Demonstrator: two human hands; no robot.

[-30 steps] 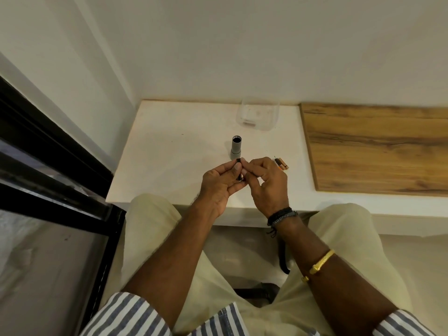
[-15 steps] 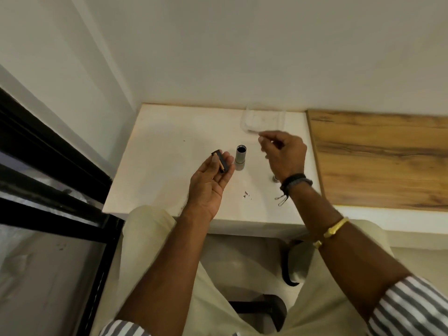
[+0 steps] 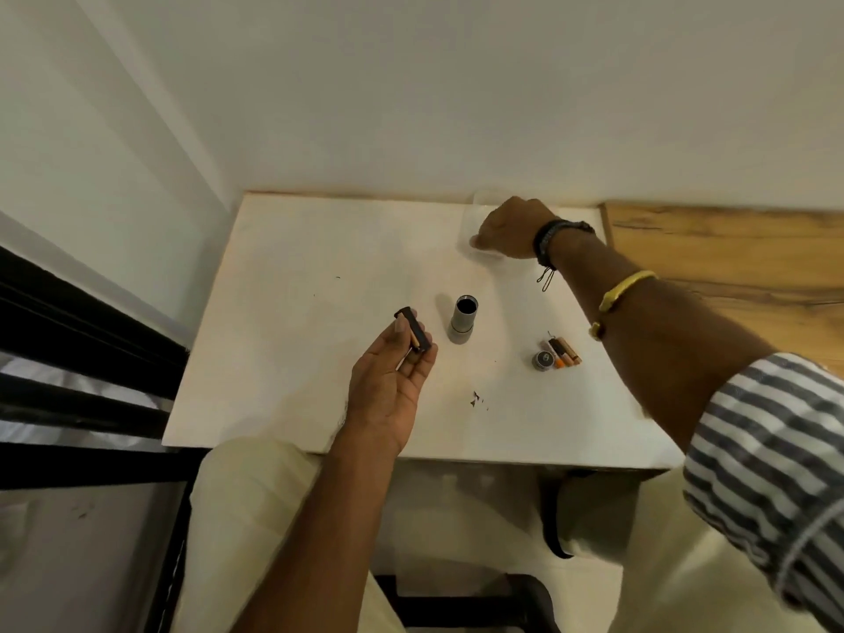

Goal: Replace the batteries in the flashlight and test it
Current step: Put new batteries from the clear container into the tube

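A: Head view. Left hand [image 3: 388, 390]?
B: Palm up, fingers loosely half-curled, holding the black battery holder [image 3: 413, 328] against the fingertips, above the table [image 3: 283, 312].
A: Right hand [image 3: 504, 230]?
B: Curled, reaching into the clear box [image 3: 475, 221] at the far edge; what it grips cannot be told.
A: Flashlight?
B: The body [image 3: 462, 318] stands upright, open end up, just right of the holder. Cap [image 3: 543, 360] and batteries [image 3: 565, 353] lie further right.
A: Change?
B: The right hand has moved further back to the box, uncovering the batteries.

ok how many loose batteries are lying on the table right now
2 or 3, too small to tell: the batteries lie side by side beside the round cap, right of the flashlight body. Others may sit in the holder in the left hand.
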